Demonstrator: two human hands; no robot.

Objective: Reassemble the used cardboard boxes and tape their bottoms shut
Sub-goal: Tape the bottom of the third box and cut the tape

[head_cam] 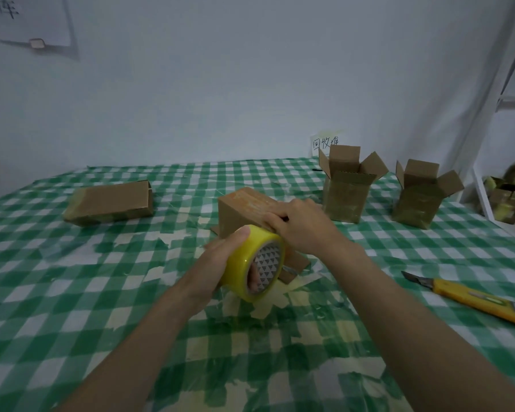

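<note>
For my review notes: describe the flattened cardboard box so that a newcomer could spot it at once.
On the green checked tablecloth, look far left, toward the wall. The flattened box lies there alone, away from both hands. Unlike the two upright boxes at right, it lies flat, no flaps raised.

Both your bare forearms reach forward from the bottom edge and converge at mid-frame. Your left hand [220,257] is curled, thumb stretched along the top, fingertips tucked inward. Your right hand [301,226] lies palm-down just beyond it, knuckles up, fingers bent and pressing downward, wrist straight.
</note>
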